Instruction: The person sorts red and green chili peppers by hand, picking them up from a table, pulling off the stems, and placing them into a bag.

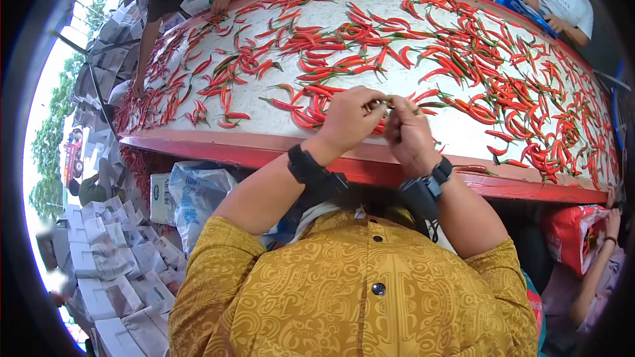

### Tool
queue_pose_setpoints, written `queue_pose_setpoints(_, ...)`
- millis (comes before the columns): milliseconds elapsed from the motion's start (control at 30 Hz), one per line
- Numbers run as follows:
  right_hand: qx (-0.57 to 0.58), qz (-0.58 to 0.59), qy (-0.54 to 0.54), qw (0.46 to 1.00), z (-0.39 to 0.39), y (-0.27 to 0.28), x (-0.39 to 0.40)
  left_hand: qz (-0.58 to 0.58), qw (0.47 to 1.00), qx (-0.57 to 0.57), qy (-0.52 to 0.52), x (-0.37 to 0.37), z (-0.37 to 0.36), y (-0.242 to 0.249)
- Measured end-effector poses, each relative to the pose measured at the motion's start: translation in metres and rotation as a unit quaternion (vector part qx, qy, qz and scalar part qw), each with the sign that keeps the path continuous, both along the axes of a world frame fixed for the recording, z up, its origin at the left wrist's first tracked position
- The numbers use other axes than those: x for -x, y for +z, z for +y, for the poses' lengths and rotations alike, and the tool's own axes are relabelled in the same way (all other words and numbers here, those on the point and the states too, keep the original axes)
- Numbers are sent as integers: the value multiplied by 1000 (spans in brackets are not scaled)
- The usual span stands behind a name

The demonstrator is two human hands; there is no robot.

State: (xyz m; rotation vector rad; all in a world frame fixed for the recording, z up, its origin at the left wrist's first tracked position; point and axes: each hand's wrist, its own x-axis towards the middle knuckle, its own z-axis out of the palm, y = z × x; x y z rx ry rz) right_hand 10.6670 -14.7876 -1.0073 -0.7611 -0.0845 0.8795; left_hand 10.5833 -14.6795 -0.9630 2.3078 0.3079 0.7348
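Note:
My left hand point(350, 118) and my right hand point(411, 133) meet above the near edge of a pale tabletop point(291, 122). Thumb and fingers are pinched closed on both, the fingertips almost together. A bit of dark green, like the stem end of a chili pepper point(389, 104), shows between them; my fingers cover the rest. Red chili peppers point(317, 96) with green stems lie loose just beyond my left hand. More chilies point(469, 111) spread to the right of my right hand. Each wrist wears a black strap with a dark device.
A red-painted rim point(264, 156) runs along the table's near side. Other people's hands point(221, 3) work at the far left, and a person in a white shirt point(561, 0) is at the far right. Below stand a clear plastic bag point(198, 195), a red bag point(572, 235) and stacked cartons point(122, 258).

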Motion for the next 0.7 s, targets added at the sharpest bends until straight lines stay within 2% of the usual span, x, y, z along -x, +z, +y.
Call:
queue_pose_setpoints(33, 19, 3, -33, 999, -11, 9, -5, 18, 999, 28, -35, -1, -7, -2)
queue_pose_setpoints(100, -34, 24, -20, 999, -30, -2, -26, 34, 994, 65, -86, 1, -16, -9)
queue_pose_setpoints(133, -64, 48, -10, 997, -39, -3, -35, 38, 994, 66, -78, 2, -16, -15)
queue_pose_setpoints(200, -108, 15, 34, 994, -52, -5, -49, 14, 993, 76, -88, 3, -15, -25)
queue_pose_setpoints(233, -89, 16, 54, 994, -55, -4, -50, 23, 986, 149, -77, 0, -18, -28)
queue_pose_setpoints(267, -71, 16, 73, 995, -57, -4, -49, 26, 986, 149, -71, -6, -23, -29)
queue_pose_setpoints(333, -51, 13, 74, 996, -56, 0, -40, -36, 956, 283, -70, -21, -34, -30)
queue_pose_setpoints(400, -31, 7, 71, 997, -56, 2, -38, -23, 968, 244, -56, -33, -50, -33)
queue_pose_setpoints(467, -25, -31, 43, 998, -60, 0, -43, -12, 968, 237, -82, -41, -68, -28)
queue_pose_setpoints(500, 0, -14, 36, 999, -68, -2, -54, 1, 973, 211, -97, -41, -70, -25)
queue_pose_setpoints(533, -69, -12, 41, 997, -80, -10, -65, 0, 973, 212, -94, -39, -68, -22)
queue_pose_setpoints(600, -130, 46, 30, 990, -107, -18, -95, 42, 997, -11, -60, -25, -50, -13)
queue_pose_setpoints(667, -37, 79, -71, 994, -130, 10, -102, 36, 992, -94, 77, -8, -11, -9)
queue_pose_setpoints(700, -76, 92, -52, 992, -141, 1, -117, 53, 975, -96, 193, -1, 26, -20)
